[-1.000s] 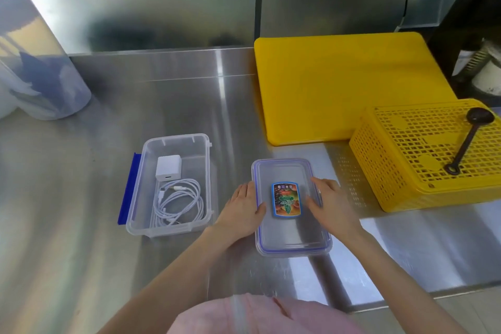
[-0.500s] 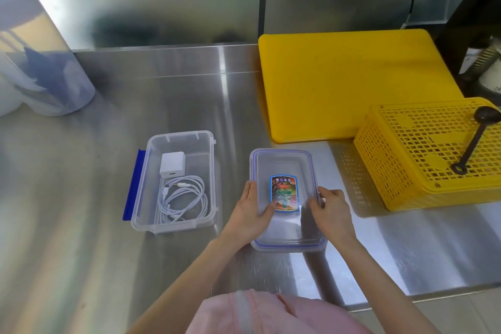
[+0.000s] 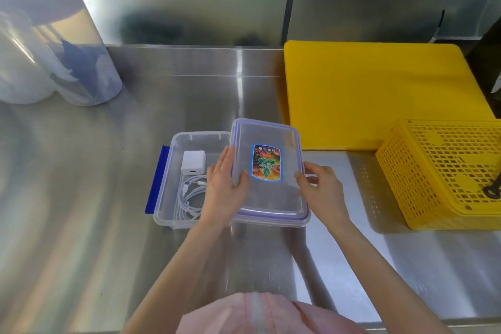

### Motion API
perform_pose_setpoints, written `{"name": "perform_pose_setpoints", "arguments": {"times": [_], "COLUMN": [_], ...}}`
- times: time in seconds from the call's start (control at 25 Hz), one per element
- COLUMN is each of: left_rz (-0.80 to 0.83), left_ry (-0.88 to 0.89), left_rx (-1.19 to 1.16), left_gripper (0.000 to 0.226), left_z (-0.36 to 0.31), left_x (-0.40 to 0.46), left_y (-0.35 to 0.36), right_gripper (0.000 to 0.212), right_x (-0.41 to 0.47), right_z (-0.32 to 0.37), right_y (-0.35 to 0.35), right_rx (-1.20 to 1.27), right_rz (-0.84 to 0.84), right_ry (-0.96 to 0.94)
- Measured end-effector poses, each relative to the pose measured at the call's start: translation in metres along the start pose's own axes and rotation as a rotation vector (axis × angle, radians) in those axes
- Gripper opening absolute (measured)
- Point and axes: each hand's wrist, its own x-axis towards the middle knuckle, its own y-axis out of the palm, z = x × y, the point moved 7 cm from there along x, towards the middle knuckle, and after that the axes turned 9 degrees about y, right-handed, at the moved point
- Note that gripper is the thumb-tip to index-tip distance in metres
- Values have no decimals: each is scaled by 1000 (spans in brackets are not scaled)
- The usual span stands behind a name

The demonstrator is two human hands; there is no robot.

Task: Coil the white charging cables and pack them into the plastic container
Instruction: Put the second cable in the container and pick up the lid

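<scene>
A clear plastic container with a blue clip on its left side stands on the steel counter. Inside it lie a white charger block and a coiled white cable. The clear lid, blue-rimmed with a colourful sticker, is lifted off the counter and overlaps the container's right edge. My left hand grips the lid's left edge and hides part of the container. My right hand grips the lid's right edge.
A yellow cutting board lies at the back right. A yellow perforated basket with a dark utensil on it sits at the right. Rolls wrapped in clear film stand at the back left. A steel backsplash and shelf rise behind.
Both hands closed on the lid's sides, lifted it from the counter and carried it left, so it now overlaps the container's right edge.
</scene>
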Motion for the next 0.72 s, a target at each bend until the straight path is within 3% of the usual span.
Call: {"name": "perform_pose_setpoints", "arguments": {"times": [0.16,0.44,0.72], "left_rz": [-109,-282,-234], "left_ry": [-113,-150,-216], "left_rx": [46,71,63], "left_gripper": [48,45,46], "left_z": [29,71,108], "left_x": [0,-18,-21], "left_y": [-36,-91,-89], "right_gripper": [28,27,24], "right_x": [-5,-20,-20], "right_z": [32,70,65], "right_y": [28,83,111], "right_rx": [30,10,-61], "right_rz": [83,213,235], "right_ry": [-74,-157,-167]}}
